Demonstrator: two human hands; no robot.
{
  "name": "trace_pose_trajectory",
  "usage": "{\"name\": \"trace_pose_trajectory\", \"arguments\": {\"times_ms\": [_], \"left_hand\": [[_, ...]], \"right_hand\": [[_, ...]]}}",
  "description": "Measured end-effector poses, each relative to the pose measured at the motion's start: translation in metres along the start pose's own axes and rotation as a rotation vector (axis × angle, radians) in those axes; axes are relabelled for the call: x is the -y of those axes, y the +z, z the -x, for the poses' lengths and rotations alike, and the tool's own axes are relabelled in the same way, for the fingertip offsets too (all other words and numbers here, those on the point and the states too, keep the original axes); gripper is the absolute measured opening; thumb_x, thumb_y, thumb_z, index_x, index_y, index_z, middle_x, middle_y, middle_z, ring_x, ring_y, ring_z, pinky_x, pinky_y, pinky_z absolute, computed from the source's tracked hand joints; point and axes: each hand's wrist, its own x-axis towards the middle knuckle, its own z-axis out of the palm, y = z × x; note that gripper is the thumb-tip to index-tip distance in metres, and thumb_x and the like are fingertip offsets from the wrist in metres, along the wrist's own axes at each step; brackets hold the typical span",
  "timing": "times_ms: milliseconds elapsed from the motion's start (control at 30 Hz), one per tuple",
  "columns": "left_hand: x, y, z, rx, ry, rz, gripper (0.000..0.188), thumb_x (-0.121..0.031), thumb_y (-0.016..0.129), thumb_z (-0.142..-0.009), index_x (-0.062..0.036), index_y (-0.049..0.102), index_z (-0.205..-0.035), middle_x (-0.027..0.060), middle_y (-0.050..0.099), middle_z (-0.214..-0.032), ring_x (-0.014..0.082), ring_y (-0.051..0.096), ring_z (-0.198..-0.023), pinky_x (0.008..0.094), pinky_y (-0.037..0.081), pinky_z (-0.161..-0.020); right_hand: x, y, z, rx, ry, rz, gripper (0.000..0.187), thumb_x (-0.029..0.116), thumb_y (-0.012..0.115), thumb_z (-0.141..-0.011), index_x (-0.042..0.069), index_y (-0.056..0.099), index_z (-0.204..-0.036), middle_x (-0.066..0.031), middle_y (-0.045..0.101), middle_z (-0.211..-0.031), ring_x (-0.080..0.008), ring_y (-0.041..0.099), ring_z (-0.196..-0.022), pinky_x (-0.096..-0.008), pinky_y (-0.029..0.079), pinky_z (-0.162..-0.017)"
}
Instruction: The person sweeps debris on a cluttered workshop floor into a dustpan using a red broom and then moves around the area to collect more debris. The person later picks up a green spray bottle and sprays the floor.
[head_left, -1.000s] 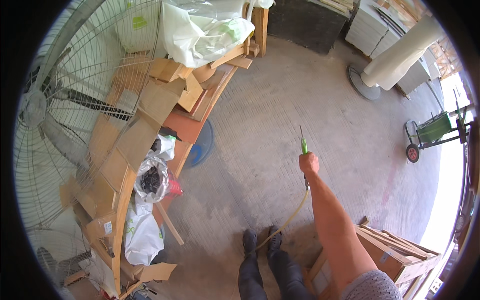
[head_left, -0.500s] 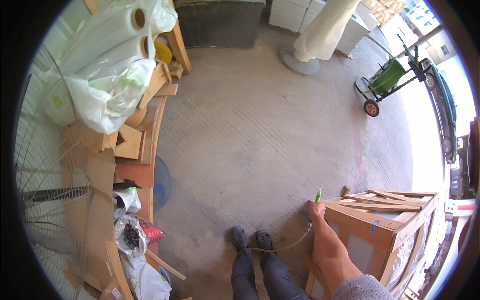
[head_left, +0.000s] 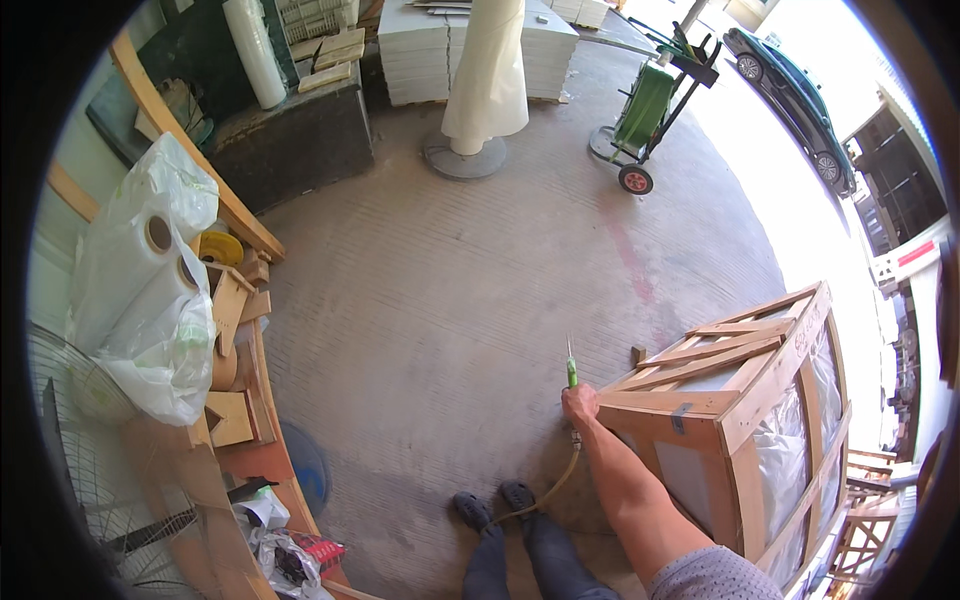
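Note:
My right hand (head_left: 580, 404) is closed around a green air blow gun (head_left: 571, 371), whose thin metal nozzle points away from me. Below the fist, a metal fitting joins it to a yellowish hose (head_left: 557, 486) that runs down toward my feet. Just right of the hand stands a wooden crate (head_left: 690, 405) with diagonal slats on top and clear plastic wrap showing at its side. The fist is close to the crate's near left corner; I cannot tell whether they touch. My left hand is out of view.
At left, a wooden bench (head_left: 262, 375) carries plastic-wrapped rolls (head_left: 135, 285) and wood pieces, beside a wire fan guard (head_left: 85, 455). A wrapped column on a round base (head_left: 466, 160), stacked pale boards (head_left: 415, 60) and a green wheeled cart (head_left: 645, 110) stand farther off.
My view has turned to the right, so the bench slides left and more of the crate's side shows. My right hand still grips the blow gun.

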Motion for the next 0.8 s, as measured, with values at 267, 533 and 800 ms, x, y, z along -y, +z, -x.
{"name": "trace_pose_trajectory", "arguments": {"times_ms": [267, 533, 800], "left_hand": [[-0.030, -0.031, -0.015, 0.049, 0.028, -0.075, 0.077, -0.059, 0.045, -0.086, -0.0043, 0.033, -0.140, 0.0241, 0.040, -0.138, 0.0384, 0.038, -0.128, 0.0468, 0.032, -0.105], [-0.079, -0.034, -0.051, 0.028, -0.053, -0.371, 0.078, -0.063, 0.038, -0.087, -0.0091, 0.032, -0.142, 0.0233, 0.045, -0.135, 0.0410, 0.043, -0.124, 0.0500, 0.033, -0.103], [-0.128, -0.062, -0.050, -0.149, -0.026, 0.126, 0.056, -0.050, 0.044, -0.091, -0.0050, 0.052, -0.124, 0.0240, 0.057, -0.118, 0.0403, 0.053, -0.110, 0.0444, 0.040, -0.094]], "right_hand": [[-0.028, 0.012, 0.032, 0.178, -0.015, -0.022, 0.029, 0.026, 0.057, -0.080, 0.003, 0.068, -0.094, -0.0209, 0.066, -0.096, -0.0361, 0.063, -0.094, -0.0443, 0.050, -0.081], [0.056, -0.010, -0.047, 0.131, 0.040, -0.176, 0.033, 0.029, 0.054, -0.082, 0.001, 0.068, -0.093, -0.0231, 0.065, -0.096, -0.0384, 0.063, -0.094, -0.0453, 0.049, -0.082], [-0.001, -0.078, -0.186, -0.004, 0.417, -0.320, 0.031, 0.022, 0.056, -0.082, -0.005, 0.066, -0.092, -0.0231, 0.066, -0.093, -0.0373, 0.064, -0.091, -0.0443, 0.052, -0.077]]}}
